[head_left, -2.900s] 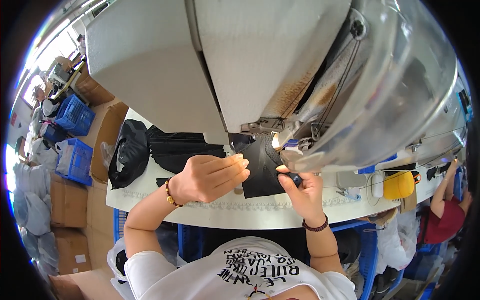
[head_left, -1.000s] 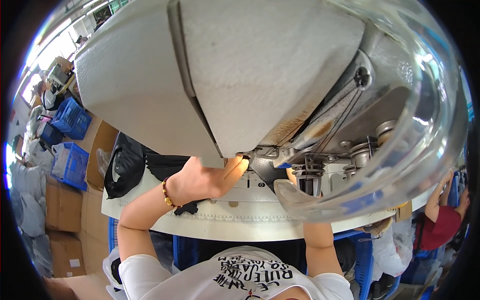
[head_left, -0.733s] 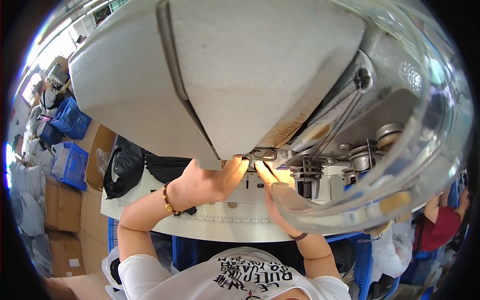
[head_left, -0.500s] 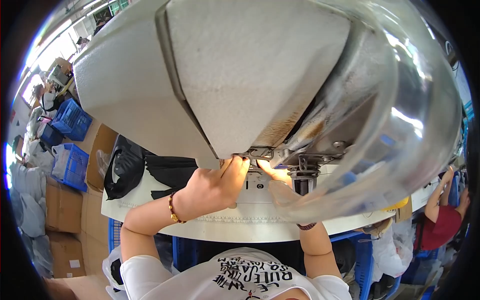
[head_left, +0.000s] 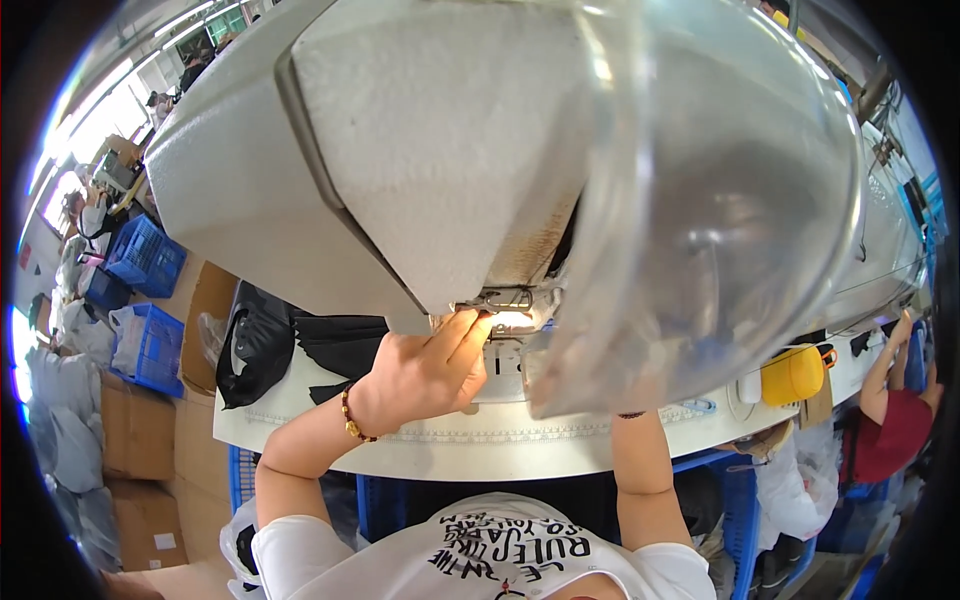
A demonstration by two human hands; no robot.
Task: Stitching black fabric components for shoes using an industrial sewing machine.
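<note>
A pale grey sewing machine head (head_left: 450, 130) fills the upper middle, close to the camera. My left hand (head_left: 425, 370), with a beaded bracelet at the wrist, reaches under it. Its fingers are pinched together at the lit needle area (head_left: 510, 320); whatever they hold is too small or hidden to name. A clear plastic shield (head_left: 700, 240) covers the right side of the machine. Behind it my right hand is only a blur, its fingers hidden, while my right forearm (head_left: 642, 460) shows below. Black pleated fabric (head_left: 340, 340) lies left of my left hand.
On the white table (head_left: 480, 455) a black item with straps (head_left: 258, 345) lies at the left, a yellow container (head_left: 792, 376) at the right. Blue crates (head_left: 150, 350) and cardboard boxes (head_left: 140, 430) stand on the left floor. A person in a dark red top (head_left: 888, 435) sits far right.
The clear shield has swung lower and toward the left, now covering the needle area's right side. My right hand has moved right, away from the needle; my left hand stays there.
</note>
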